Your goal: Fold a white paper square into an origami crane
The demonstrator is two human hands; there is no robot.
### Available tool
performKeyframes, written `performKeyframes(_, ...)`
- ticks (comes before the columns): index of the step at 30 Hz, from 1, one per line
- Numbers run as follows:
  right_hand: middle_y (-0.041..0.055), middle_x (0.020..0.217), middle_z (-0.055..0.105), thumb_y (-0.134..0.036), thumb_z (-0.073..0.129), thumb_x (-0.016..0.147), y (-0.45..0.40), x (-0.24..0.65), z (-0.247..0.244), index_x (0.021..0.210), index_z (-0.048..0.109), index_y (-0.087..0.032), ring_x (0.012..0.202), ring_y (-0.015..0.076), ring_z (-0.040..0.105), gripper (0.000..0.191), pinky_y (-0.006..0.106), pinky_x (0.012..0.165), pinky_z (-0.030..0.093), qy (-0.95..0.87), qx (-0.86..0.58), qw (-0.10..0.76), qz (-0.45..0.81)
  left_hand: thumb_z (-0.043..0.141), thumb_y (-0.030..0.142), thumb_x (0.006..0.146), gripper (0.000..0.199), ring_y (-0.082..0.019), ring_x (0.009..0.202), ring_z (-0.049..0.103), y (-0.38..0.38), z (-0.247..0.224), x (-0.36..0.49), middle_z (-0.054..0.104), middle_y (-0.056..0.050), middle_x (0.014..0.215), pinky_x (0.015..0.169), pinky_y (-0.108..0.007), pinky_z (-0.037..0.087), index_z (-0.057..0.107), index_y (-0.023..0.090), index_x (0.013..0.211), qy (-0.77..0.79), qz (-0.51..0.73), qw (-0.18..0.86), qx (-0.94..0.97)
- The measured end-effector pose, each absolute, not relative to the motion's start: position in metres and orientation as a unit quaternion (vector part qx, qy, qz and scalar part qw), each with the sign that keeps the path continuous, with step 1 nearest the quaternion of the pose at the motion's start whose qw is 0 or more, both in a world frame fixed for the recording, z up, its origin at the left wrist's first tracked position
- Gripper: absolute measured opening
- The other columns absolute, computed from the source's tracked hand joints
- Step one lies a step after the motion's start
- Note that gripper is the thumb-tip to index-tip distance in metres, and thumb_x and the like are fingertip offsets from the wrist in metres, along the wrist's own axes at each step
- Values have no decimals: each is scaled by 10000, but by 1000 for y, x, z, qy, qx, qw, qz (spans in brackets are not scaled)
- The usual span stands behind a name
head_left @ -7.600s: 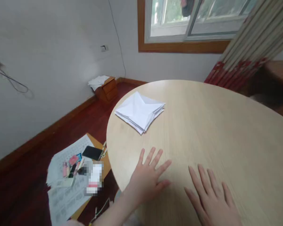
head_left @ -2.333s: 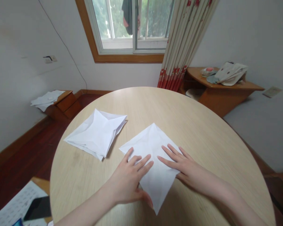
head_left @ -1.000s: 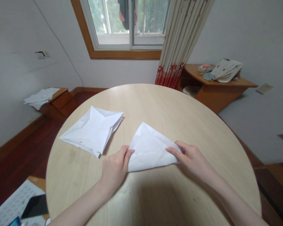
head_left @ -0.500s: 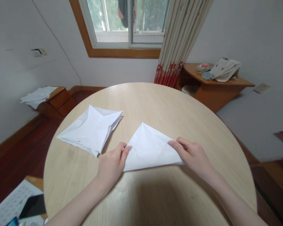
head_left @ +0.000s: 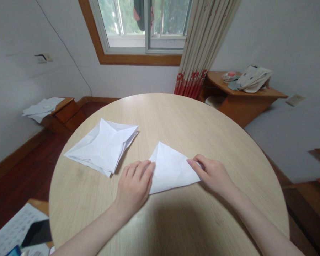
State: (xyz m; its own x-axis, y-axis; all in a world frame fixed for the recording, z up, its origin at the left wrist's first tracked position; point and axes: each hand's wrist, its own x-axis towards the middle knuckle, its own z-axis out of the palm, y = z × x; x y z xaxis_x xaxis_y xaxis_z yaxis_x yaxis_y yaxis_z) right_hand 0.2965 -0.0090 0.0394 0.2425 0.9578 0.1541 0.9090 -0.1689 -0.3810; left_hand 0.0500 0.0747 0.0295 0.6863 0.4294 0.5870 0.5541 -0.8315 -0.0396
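A sheet of white paper (head_left: 173,169), folded into a triangle with its peak pointing away from me, lies on the round wooden table (head_left: 176,121). My left hand (head_left: 136,181) closes over its left corner, thumb on top and fingers bent beside it; that corner is hidden. At the opposite corner, my right hand (head_left: 212,172) pinches the paper between thumb and fingers. Left of the triangle rests a stack of folded white papers (head_left: 104,145) with pointed corners, apart from both hands.
A phone (head_left: 37,233) and a printed sheet (head_left: 13,227) lie on a surface at the lower left. Beyond the table stand a small cabinet (head_left: 66,113) with papers on it and a corner shelf (head_left: 245,93) bearing a bag (head_left: 253,79). A curtain (head_left: 200,53) hangs by the window.
My left hand has moved right, and its fingers now lie over the paper's left corner. The triangle's peak has shifted slightly left and nearer me. My right hand has moved a little left.
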Motion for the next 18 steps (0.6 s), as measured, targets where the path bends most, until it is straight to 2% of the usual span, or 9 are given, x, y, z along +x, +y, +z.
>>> performKeyframes(3, 37, 653, 652, -467, 314, 959, -9, 293, 39, 720, 539, -210, 590, 186, 607, 416, 271, 540, 349, -628, -758, 162, 62, 418, 139, 932, 263, -212, 1018, 619, 67, 26, 54, 685, -76, 1130, 888, -350, 450, 580, 156, 1138, -154, -292, 75, -941)
performKeyframes(7, 66, 750, 661, -404, 314, 971, -9, 291, 39, 799, 559, -195, 675, 202, 621, 365, 300, 593, 419, -645, -748, 149, 45, 433, 273, 962, 342, -256, 1195, 553, 60, 13, 59, 599, -117, 1295, 965, -388, 456, 504, 122, 1260, -114, -211, 10, -971)
performKeyframes(10, 120, 944, 670, -331, 354, 955, -7, 291, 35, 982, 588, -166, 875, 246, 629, 288, 370, 739, 494, -667, -722, 183, -4, 447, 351, 963, 471, -256, 1328, 431, 60, 3, 59, 489, -128, 1415, 1066, -409, 395, 389, 122, 1370, -103, -144, -27, -984)
performKeyframes(12, 147, 1097, 651, -288, 374, 943, -7, 290, 31, 1126, 574, -154, 1011, 268, 605, 302, 429, 845, 501, -689, -696, 200, -35, 471, 377, 952, 550, -255, 1384, 344, 62, -1, 58, 413, -129, 1471, 1118, -420, 335, 326, 113, 1412, -101, -103, -43, -989)
performKeyframes(18, 139, 1350, 558, -251, 356, 966, -6, 279, 10, 1330, 507, -145, 1231, 249, 527, 408, 461, 1024, 449, -760, -632, 151, -20, 489, 374, 942, 630, -250, 1437, 197, 63, 4, 57, 267, -120, 1539, 1169, -430, 239, 253, 95, 1455, -105, -35, -80, -991)
